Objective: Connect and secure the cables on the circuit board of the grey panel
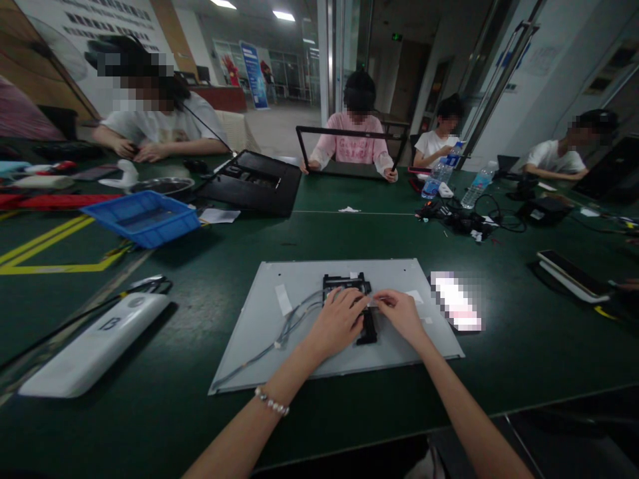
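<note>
A flat pale-grey panel (249,332) lies on the green table in front of me, with a black plastic bracket (368,329) on its middle. My left hand (342,319) rests over the bracket with its fingers stretched out, hiding much of it. My right hand (399,311) has thumb and forefinger pinched together at the bracket's right side, close to the left fingertips. Whatever is in that pinch is too small to make out. Thin grey cables (287,329) run from the bracket toward the panel's near left corner. White tape strips (283,300) are stuck on the panel.
Left of the panel lies a long white device (100,346) with a cable; a lit phone (455,301) is at the right. Farther off are a blue basket (150,216), a black panel (254,183), bottles (479,184) and tangled cables (459,216). A person across holds a black frame (349,133).
</note>
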Demonstrator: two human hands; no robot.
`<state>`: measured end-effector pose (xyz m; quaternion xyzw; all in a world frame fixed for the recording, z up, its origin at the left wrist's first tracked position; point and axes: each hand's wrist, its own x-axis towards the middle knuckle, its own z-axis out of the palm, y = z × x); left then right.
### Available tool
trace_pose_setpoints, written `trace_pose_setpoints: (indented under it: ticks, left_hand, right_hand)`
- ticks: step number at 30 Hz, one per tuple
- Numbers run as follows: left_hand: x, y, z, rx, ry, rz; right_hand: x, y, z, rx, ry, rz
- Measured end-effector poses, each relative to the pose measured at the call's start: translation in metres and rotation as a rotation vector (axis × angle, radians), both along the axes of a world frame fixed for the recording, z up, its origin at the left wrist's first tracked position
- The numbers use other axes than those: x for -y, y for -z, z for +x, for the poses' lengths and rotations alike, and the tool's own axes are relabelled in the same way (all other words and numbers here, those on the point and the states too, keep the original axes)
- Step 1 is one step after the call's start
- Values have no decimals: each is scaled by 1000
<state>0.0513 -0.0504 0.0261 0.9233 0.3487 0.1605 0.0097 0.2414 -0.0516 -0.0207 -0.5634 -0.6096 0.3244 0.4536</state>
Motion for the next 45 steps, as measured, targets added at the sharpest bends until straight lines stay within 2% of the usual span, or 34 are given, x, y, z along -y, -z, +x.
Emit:
trace_pose_setpoints:
  ticks: [8,21,29,33,37,40,43,45]
  left_hand:
    - [1,-1,1,-15,-5,13]
    - [2,-4,1,-14,-4,17]
    - [1,1,1,3,-33,38]
    - [6,-12,0,137,-54,181]
    - [11,-33,1,309,14,359]
    - [7,-38,5,238,4,253]
    - [1,-30,6,122,-15,96]
    - [-2,-22,5,69,20,45]
  right_hand:
    - [4,-8,-4,111,-3,108]
    - [6,-13,-3,228,2,147]
    - [4,-9,-4,149,11,136]
    - [1,-4,0,29,63,88]
    - [-2,-4,5,-64,83,9]
    - [-3,-3,6,-76,85,-3]
    - [-3,-2,4,-40,74,34]
    - [-3,-1,1,-1,60,60]
